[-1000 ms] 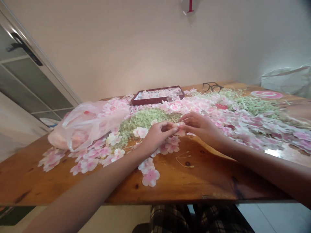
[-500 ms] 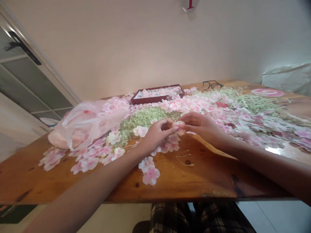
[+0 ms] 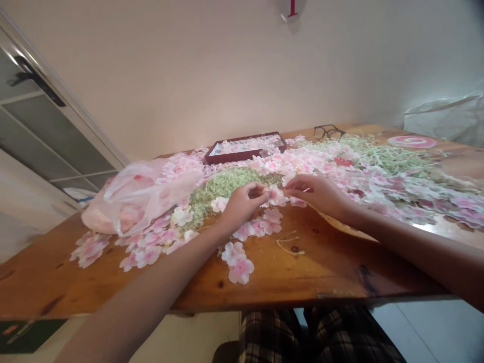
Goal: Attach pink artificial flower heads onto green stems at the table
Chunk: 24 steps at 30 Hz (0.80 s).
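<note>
My left hand (image 3: 247, 200) is closed in a pinch at the left edge of a pale pink artificial flower (image 3: 277, 195), just above the table. To the right of that flower is my right hand (image 3: 317, 195), its thumb and fingertips drawn together. Anything between those fingertips is too small to make out. Below the hands lie more pink flowers (image 3: 241, 270) and a few thin pale stamen stems (image 3: 289, 243). A mound of light green shredded filler (image 3: 221, 185) sits behind my left hand.
A dark red box (image 3: 245, 156) holding flowers stands at the back. On the left is a translucent plastic bag (image 3: 132, 199). Flower heaps (image 3: 381, 189) and green shreds (image 3: 397, 159) spread right, near eyeglasses (image 3: 328, 132) and a pink round piece (image 3: 412, 141) on the wooden table (image 3: 321, 272).
My right fingers have come off the flower and moved slightly right, leaving a small gap. The flower now shows more openly beside my left fingertips. The whole view has shifted a little.
</note>
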### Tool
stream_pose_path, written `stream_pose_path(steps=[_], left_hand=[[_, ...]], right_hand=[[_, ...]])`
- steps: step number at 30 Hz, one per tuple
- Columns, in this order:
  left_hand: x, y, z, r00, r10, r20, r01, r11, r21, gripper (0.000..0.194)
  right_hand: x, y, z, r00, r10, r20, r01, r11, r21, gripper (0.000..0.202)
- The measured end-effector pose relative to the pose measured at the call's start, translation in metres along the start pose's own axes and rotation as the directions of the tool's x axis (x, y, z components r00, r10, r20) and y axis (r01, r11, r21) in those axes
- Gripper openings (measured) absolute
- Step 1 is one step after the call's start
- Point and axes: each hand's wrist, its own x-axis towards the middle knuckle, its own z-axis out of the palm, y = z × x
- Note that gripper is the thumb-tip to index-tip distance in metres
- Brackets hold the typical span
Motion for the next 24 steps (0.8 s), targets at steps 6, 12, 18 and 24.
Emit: stream_pose_path(steps=[6, 12, 18, 24], left_hand=[[0.006, -0.006, -0.008, 0.997, 0.019, -0.068, -0.013, 0.996, 0.092, 0.026], [0.007, -0.007, -0.010, 0.993, 0.001, -0.116, 0.009, 0.996, 0.088, 0.025], [0.006, -0.008, -0.007, 0.995, -0.065, -0.072, 0.065, 0.998, -0.012, 0.028], [0.001, 0.001, -0.003, 0.993, -0.112, 0.048, 0.118, 0.976, -0.182, 0.029]], right_hand=[[0.006, -0.015, 0.013, 0.969, -0.141, 0.205, 0.222, 0.862, -0.456, 0.011], [0.012, -0.016, 0.015, 0.988, -0.074, 0.135, 0.116, 0.935, -0.335, 0.010], [0.004, -0.021, 0.008, 0.997, -0.065, -0.029, 0.066, 0.997, 0.038, 0.014], [-0.001, -0.029, 0.008, 0.978, -0.180, -0.104, 0.171, 0.981, -0.087, 0.011]])
